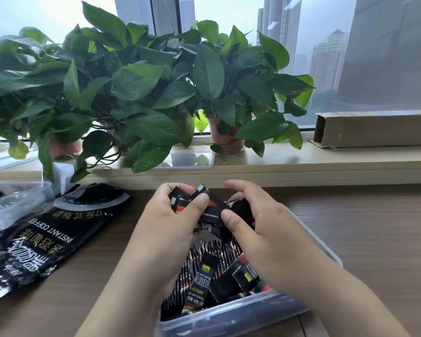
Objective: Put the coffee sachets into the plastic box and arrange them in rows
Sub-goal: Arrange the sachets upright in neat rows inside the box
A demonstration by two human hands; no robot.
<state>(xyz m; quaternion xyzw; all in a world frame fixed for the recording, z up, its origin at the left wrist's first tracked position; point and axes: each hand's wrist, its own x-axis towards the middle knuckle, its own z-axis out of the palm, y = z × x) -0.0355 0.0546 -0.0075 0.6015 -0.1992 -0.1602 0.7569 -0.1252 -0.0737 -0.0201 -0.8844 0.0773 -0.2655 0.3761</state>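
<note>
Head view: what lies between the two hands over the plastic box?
Black coffee sachets, held by the left hand and right hand, seen in the head view.

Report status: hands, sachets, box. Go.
Left hand and right hand both grip a bunch of sachets above the plastic box. Box holds a standing row, loose sachets lying across it. Coffee bag off to the left, not in the way.

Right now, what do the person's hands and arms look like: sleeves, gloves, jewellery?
Both the left hand and right hand are bare: no gloves, rings or watch visible. No sleeves reach into the frame. Fingernails are short and unpainted.
</note>
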